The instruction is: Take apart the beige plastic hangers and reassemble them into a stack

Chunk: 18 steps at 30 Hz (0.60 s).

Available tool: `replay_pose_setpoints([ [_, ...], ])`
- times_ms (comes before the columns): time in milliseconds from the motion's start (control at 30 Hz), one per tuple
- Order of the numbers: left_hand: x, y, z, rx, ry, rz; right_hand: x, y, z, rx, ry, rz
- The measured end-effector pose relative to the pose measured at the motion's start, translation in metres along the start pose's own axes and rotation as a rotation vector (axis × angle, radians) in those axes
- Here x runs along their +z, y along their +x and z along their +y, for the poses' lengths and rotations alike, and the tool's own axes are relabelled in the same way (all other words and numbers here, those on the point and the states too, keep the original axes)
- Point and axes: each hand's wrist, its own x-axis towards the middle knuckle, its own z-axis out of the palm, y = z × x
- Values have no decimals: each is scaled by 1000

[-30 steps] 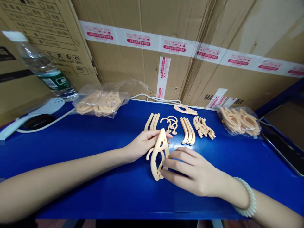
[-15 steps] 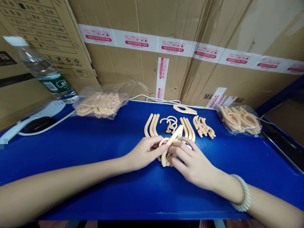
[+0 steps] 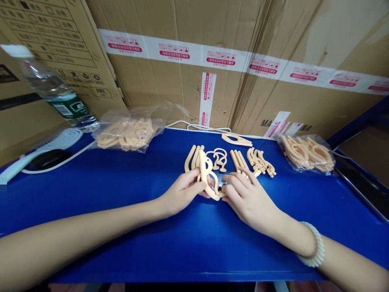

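My left hand [image 3: 187, 190] is closed around a beige plastic folding hanger [image 3: 204, 174], its long arm tilted upright and its curved end pointing down to the right. With fingers bent, my right hand [image 3: 243, 194] pinches the hanger's lower right end; its fingertips are partly hidden. Behind the hands lie loose beige hanger parts: curved arms [image 3: 191, 156] on the left, hooks [image 3: 219, 158] in the middle, more straight-looking arms [image 3: 238, 160] and short wavy pieces [image 3: 261, 160] on the right. Another folded hanger [image 3: 237, 140] rests at the back.
Clear bags of beige hangers [image 3: 126, 134] [image 3: 306, 154] sit left and right on the blue table [image 3: 182, 247]. At the far left are a water bottle [image 3: 65, 99], a white cable [image 3: 60, 167] and a black oval object [image 3: 50, 159]. A phone-like black slab [image 3: 364, 190] lies right; cardboard boxes [image 3: 170, 85] stand behind.
The hanger has turned from leaning right to more upright and shifted left. My right hand has moved from its middle to its lower right end, slightly away from my left hand.
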Motion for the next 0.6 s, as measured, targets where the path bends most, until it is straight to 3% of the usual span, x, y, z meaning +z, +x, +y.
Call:
replay_pose_setpoints([
  [200, 0, 1, -1, 25, -2, -13, 1, 0, -2, -15, -20, -71],
  [600, -3, 3, -2, 2, -117, -1, -8, 2, 5, -135, -143, 96],
])
